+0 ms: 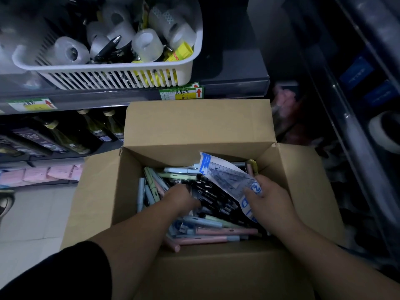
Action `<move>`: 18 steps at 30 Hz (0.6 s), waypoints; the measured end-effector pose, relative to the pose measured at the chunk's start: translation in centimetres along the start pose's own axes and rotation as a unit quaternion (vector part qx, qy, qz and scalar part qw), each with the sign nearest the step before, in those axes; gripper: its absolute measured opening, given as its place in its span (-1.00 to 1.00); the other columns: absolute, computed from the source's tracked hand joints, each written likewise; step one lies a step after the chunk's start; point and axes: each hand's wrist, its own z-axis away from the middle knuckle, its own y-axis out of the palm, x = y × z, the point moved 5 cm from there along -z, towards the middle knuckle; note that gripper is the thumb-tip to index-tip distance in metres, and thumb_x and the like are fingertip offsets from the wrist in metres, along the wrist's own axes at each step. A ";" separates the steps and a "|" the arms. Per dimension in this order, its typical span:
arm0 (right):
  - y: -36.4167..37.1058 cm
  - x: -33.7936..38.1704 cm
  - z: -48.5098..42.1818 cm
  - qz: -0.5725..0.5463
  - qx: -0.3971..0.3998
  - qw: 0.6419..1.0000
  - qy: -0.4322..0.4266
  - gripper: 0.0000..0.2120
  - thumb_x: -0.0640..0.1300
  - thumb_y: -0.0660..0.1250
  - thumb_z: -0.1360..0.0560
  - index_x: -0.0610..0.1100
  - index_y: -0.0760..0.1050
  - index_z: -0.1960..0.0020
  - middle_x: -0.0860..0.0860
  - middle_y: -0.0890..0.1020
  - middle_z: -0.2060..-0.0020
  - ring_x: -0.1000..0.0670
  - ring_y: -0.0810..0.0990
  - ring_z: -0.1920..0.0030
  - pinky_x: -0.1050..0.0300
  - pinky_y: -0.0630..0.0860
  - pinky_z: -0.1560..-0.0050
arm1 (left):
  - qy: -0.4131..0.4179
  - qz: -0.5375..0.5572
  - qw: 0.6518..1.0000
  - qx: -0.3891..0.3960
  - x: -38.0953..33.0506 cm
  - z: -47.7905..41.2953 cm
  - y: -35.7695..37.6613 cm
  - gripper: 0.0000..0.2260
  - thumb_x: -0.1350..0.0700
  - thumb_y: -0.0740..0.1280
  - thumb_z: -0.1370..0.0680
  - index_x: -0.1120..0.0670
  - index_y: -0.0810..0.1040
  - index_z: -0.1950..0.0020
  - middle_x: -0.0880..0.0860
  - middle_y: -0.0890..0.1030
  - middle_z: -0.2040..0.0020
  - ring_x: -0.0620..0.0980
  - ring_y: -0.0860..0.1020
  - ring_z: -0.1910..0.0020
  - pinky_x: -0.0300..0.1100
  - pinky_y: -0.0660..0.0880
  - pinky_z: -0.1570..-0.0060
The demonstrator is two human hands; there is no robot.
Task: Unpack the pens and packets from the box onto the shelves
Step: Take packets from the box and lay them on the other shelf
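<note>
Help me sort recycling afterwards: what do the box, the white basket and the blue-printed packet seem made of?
Box: matte brown cardboard, with folded, creased flaps. Basket: white moulded plastic, faintly glossy, with slotted walls. Packet: likely thin clear plastic film printed blue; rulers show through it.

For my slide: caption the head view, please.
Left hand reaches among pens in cardboard box; right hand holds a ruler packet.

Just one cam here, wide-angle, worn on the person's head. It's tilted steeply down and a bit forward, sitting close over the open cardboard box [194,131]. The arms [138,230] come in from the bottom edge. Shelf front [129,98] and white basket [108,76] fill the top, floor tiles [32,213] sit left.
</note>
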 end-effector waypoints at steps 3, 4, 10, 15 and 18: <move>-0.1 -0.3 0.1 0.008 -0.006 1.000 -0.001 -0.93 -0.10 0.27 -0.58 0.05 0.48 -0.03 0.21 0.56 0.26 0.32 0.55 0.33 0.50 0.38 0.44 | -0.014 0.034 0.999 0.013 -0.2 0.0 0.5 -0.77 0.04 0.43 -0.47 0.17 0.52 0.02 0.07 0.52 0.19 -0.02 0.50 0.25 -0.20 0.42 0.34; -0.2 -0.3 0.2 0.010 -0.008 1.000 0.000 -0.91 -0.10 0.27 -0.58 0.01 0.49 -0.07 0.20 0.57 0.25 0.33 0.55 0.32 0.49 0.37 0.44 | -0.018 0.033 0.999 0.017 -0.3 0.0 0.6 -0.77 0.06 0.43 -0.47 0.18 0.54 0.00 0.08 0.56 0.14 0.00 0.54 0.19 -0.17 0.46 0.26; -0.4 -0.8 0.5 0.009 -0.006 1.000 0.024 -0.75 -0.07 0.27 -0.57 -0.05 0.50 -0.24 0.02 0.67 -0.02 0.07 0.61 0.08 0.16 0.54 0.09 | -0.028 0.013 0.999 0.013 -1.2 0.0 0.6 -0.76 0.11 0.37 -0.50 0.21 0.56 -0.09 0.13 0.59 0.00 0.05 0.51 0.11 -0.12 0.48 0.13; -0.3 -0.7 0.7 -0.016 0.002 1.000 0.021 -0.79 -0.08 0.28 -0.57 -0.02 0.51 -0.20 0.10 0.66 0.06 0.28 0.57 0.28 0.48 0.37 0.41 | -0.045 0.038 0.998 0.018 -1.3 0.2 0.0 -0.63 0.11 0.39 -0.51 0.26 0.51 -0.25 0.19 0.57 -0.22 0.12 0.56 -0.16 -0.14 0.48 -0.02; -0.6 -0.2 0.8 -0.026 -0.008 1.000 0.014 -0.93 -0.08 0.29 -0.56 0.03 0.50 0.10 0.10 0.65 0.21 0.25 0.57 0.30 0.45 0.34 0.45 | -0.039 -0.008 0.999 0.005 -0.9 1.1 -1.8 -0.67 0.05 0.35 -0.55 0.25 0.51 -0.20 0.17 0.56 -0.18 0.11 0.55 -0.13 -0.14 0.45 0.04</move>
